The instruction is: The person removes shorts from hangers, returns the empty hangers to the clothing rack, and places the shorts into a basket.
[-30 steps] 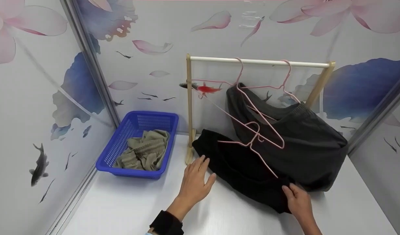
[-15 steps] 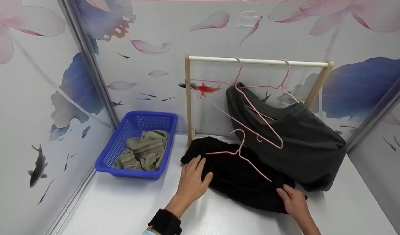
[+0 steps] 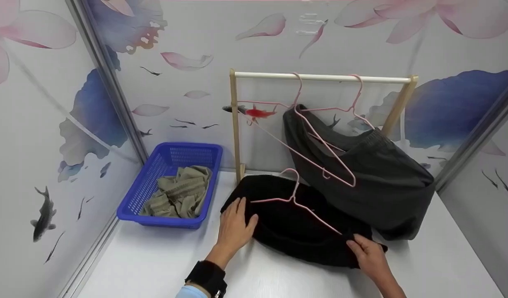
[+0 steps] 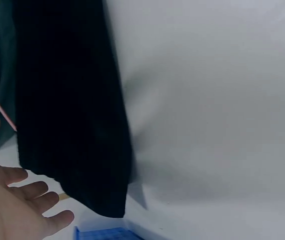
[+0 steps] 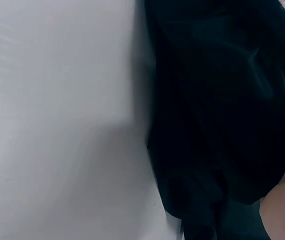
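A black garment (image 3: 303,249) lies across the table with its wide opening facing up. A pink hanger (image 3: 294,198) sits in that opening, hook upward, its right arm end reaching the cloth near my right hand (image 3: 370,253). Thumb and fingers of that hand pinch the garment's right edge; the right wrist view shows the thumb on the dark cloth (image 5: 217,105). At the garment's left end is my left hand (image 3: 234,227), fingers extended along the cloth. In the left wrist view this hand (image 4: 12,205) has spread fingers and grips nothing.
Behind stands a rack with a white rail (image 3: 270,75) and wooden posts. From it hang a bare pink hanger (image 3: 325,145) and a dark grey garment (image 3: 374,182) on another pink hanger. A blue basket (image 3: 129,211) holding a khaki garment (image 3: 181,192) stands at left.
The black garment and its hanger have come down and left, away from the grey garment. The hanger now stands more upright. Both hands have shifted slightly left, the right still pinching the cloth.
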A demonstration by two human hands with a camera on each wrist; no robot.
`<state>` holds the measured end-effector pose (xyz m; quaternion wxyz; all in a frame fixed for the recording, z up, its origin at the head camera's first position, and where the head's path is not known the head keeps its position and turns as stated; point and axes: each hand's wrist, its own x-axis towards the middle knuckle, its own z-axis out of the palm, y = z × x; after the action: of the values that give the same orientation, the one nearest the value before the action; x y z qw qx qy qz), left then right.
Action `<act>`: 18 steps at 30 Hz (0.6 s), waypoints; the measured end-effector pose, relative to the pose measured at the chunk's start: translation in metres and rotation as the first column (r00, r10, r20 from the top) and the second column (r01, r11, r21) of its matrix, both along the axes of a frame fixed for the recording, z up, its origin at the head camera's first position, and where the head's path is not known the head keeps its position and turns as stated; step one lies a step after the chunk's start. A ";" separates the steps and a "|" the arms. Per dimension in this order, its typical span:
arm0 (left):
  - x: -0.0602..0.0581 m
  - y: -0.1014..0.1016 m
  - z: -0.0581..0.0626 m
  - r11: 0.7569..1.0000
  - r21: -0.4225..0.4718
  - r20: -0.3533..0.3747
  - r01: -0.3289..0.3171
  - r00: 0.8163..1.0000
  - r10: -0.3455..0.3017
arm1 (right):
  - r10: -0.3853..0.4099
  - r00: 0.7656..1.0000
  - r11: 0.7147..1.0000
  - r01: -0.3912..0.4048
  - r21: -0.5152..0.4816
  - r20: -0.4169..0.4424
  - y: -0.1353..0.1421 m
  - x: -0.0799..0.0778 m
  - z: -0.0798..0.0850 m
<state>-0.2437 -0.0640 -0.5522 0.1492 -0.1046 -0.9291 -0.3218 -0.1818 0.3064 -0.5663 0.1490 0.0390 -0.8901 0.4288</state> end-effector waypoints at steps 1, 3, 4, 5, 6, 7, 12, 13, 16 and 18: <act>-0.001 -0.001 -0.002 1.000 0.005 0.022 -0.008 1.000 0.008 | 0.003 1.000 1.000 -0.003 -0.007 -0.005 0.000 0.001 -0.001; -0.002 -0.004 -0.005 1.000 0.009 0.064 -0.026 0.998 0.025 | 0.009 1.000 1.000 -0.009 -0.021 -0.014 0.000 0.001 -0.001; -0.003 -0.006 -0.006 0.999 0.006 0.082 -0.034 0.996 0.034 | 0.014 1.000 0.999 -0.014 -0.029 -0.015 -0.001 0.001 -0.001; -0.004 -0.007 -0.007 0.999 0.005 0.097 -0.042 0.994 0.042 | 0.017 1.000 0.999 -0.018 -0.035 -0.019 -0.001 0.001 -0.002; -0.004 -0.009 -0.007 0.999 0.002 0.109 -0.050 0.993 0.050 | 0.020 1.000 0.999 -0.021 -0.041 -0.023 -0.002 0.001 -0.002; -0.005 -0.010 -0.007 0.998 0.000 0.117 -0.056 0.992 0.056 | 0.024 0.999 0.999 -0.025 -0.046 -0.026 -0.002 0.001 -0.002; -0.008 -0.015 -0.009 0.996 -0.020 0.072 -0.091 0.993 0.092 | 0.030 0.999 0.997 -0.033 -0.064 -0.037 -0.007 0.002 -0.008; -0.008 -0.016 -0.009 0.995 -0.024 0.049 -0.097 0.994 0.098 | 0.028 0.999 0.997 -0.030 -0.067 -0.034 -0.009 0.002 -0.009; -0.008 -0.019 -0.009 0.994 -0.029 -0.017 -0.109 0.994 0.108 | 0.009 1.000 0.999 -0.009 -0.050 -0.010 -0.013 0.004 -0.013; -0.008 -0.020 -0.008 0.993 -0.029 -0.058 -0.111 0.992 0.110 | -0.006 1.000 1.000 0.006 -0.020 0.006 -0.017 0.004 -0.015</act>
<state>-0.2512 -0.0840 -0.5606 0.1910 -0.0643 -0.9341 -0.2947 -0.1776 0.2899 -0.5813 0.1478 0.0336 -0.8864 0.4374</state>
